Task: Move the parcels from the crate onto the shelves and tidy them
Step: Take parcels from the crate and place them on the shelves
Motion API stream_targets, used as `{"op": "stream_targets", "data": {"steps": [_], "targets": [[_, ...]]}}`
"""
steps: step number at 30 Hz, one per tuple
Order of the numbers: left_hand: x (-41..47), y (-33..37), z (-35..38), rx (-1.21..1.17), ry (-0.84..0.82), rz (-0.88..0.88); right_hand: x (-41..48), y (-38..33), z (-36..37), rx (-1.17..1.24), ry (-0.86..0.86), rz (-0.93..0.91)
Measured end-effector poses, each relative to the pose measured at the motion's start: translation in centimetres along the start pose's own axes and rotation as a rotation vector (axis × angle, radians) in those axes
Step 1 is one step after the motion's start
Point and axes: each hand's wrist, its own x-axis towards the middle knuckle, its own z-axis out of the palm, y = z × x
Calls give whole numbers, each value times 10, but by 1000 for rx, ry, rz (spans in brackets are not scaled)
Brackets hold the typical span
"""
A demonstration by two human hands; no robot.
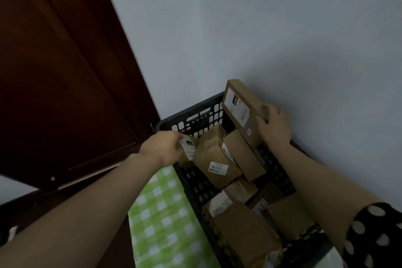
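Observation:
A black perforated plastic crate (195, 119) stands against the wall, filled with several brown cardboard parcels. My right hand (274, 125) grips a long flat box (241, 104) with a white label, lifted and tilted above the crate's far rim. My left hand (163, 148) holds a small labelled parcel (188, 150) at the crate's left side. Between the hands lies a taped parcel (215, 159) marked "70-2-5". No shelves are in view.
The crate sits on a green and white checked cloth (165, 220). A dark brown wooden door (65, 72) fills the left. A pale grey wall (261, 28) runs behind and to the right of the crate.

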Motion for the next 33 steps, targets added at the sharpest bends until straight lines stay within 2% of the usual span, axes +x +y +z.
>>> {"op": "stream_targets", "data": {"steps": [3,7,13,19,22,25,26,29,31,33], "targets": [[-18,-14,-11,-141,68,-58,-23,-31,-12,424,60,4],[-59,-39,-31,-408,208,-126,-64,-95,-29,824,-122,56],[-155,-113,-60,-753,419,-242,-154,-217,-16,982,-402,26],[-279,-206,-76,-1306,531,-233,-267,-331,22,1083,-669,-39],[-335,-252,-75,-1483,601,-277,-321,-375,40,1136,-809,-56],[-380,-292,-68,-1465,596,-370,-365,-413,52,1093,-934,-127],[-394,-303,-66,-1359,621,-440,-375,-425,53,996,-933,-200],[-435,-332,-62,-847,766,-665,-398,-460,46,602,-859,-480],[-464,-338,-64,-647,818,-665,-415,-483,38,493,-916,-613],[-485,-339,-64,-628,782,-581,-438,-501,33,393,-1016,-765]]}}
